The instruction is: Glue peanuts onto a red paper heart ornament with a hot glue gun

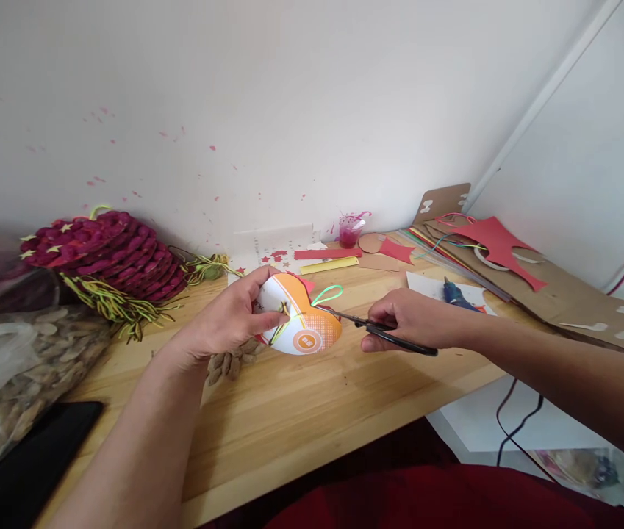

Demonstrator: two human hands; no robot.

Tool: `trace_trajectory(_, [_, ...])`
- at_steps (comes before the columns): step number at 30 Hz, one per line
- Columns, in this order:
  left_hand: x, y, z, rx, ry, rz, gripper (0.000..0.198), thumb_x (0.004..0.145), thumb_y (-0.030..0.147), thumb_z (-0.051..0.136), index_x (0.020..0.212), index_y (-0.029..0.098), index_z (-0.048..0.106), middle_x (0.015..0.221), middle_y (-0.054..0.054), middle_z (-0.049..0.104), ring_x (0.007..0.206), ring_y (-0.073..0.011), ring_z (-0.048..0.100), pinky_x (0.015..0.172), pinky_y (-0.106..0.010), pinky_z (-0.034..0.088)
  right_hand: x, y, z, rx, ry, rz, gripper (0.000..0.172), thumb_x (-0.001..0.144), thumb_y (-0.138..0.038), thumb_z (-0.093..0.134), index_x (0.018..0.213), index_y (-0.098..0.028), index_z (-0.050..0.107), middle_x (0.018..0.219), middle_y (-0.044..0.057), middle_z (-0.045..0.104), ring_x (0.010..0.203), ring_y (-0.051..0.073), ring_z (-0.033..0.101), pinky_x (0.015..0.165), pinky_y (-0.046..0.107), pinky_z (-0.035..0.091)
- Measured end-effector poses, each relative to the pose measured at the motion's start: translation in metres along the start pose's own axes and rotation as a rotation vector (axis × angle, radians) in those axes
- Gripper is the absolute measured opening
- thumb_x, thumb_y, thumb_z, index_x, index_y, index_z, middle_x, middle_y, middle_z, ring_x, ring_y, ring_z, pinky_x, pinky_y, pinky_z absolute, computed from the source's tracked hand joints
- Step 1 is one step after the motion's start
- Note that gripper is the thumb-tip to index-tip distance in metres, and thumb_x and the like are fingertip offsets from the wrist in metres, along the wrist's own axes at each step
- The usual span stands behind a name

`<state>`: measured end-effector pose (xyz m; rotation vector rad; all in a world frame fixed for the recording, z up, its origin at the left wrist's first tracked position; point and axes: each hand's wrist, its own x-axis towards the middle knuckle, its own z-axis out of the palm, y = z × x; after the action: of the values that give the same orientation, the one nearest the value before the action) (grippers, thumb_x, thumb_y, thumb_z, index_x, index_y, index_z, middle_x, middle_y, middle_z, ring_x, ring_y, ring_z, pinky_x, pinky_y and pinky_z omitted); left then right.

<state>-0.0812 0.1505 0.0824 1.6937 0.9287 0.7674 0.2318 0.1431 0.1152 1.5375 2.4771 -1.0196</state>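
My left hand [228,317] is closed on a heart-shaped card piece [301,320], white and orange, held just above the wooden table [312,411]. A green cord loop [327,294] and yellow-green threads hang from the heart. My right hand [411,317] grips black-handled scissors [383,329], whose blades point left and touch the heart's right edge by the green loop. Several peanut shells [228,364] lie under my left hand.
A dark red woven piece with yellow fringe [107,253] lies at the left, beside bags of nuts [19,367]. Red paper cutouts [496,242], cardboard sheets [570,301], a glue gun [455,294], a pink cup [349,229] and paper strips are at the back right. A black phone [30,463] lies near left.
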Motion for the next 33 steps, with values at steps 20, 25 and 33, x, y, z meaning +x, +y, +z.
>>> trace_trajectory(20, [0.0005,0.0015,0.0032,0.025,-0.039,-0.002,0.04,0.084,0.025,0.075,0.121,0.019,0.062,0.094,-0.001,0.067,0.073,-0.0129,0.06,0.061,-0.022,0.05,-0.0028,-0.0034,0.0042,-0.037,0.003,0.042,0.065,0.075,-0.082,0.069,0.061,-0.021,0.05,0.059,-0.004,0.044,0.057,0.012,0.037,0.052,0.028,0.026])
trace_trajectory(25, [0.0012,0.0025,0.0039,0.017,-0.021,-0.006,0.039,0.082,0.023,0.076,0.118,0.019,0.062,0.09,0.001,0.066,0.067,-0.0104,0.057,0.059,-0.021,0.049,-0.0011,-0.002,0.0077,-0.061,0.037,0.031,0.065,0.074,-0.082,0.07,0.061,-0.021,0.051,0.058,-0.005,0.042,0.057,0.012,0.035,0.053,0.029,0.026])
trace_trajectory(33, [0.0019,0.0036,0.0067,-0.024,0.001,-0.019,0.037,0.079,0.024,0.078,0.111,0.018,0.06,0.085,0.002,0.064,0.065,-0.0101,0.056,0.055,-0.02,0.047,0.0011,0.0012,0.0068,-0.002,0.039,0.032,0.066,0.07,-0.082,0.073,0.058,-0.021,0.049,0.056,-0.005,0.04,0.056,0.012,0.034,0.053,0.029,0.025])
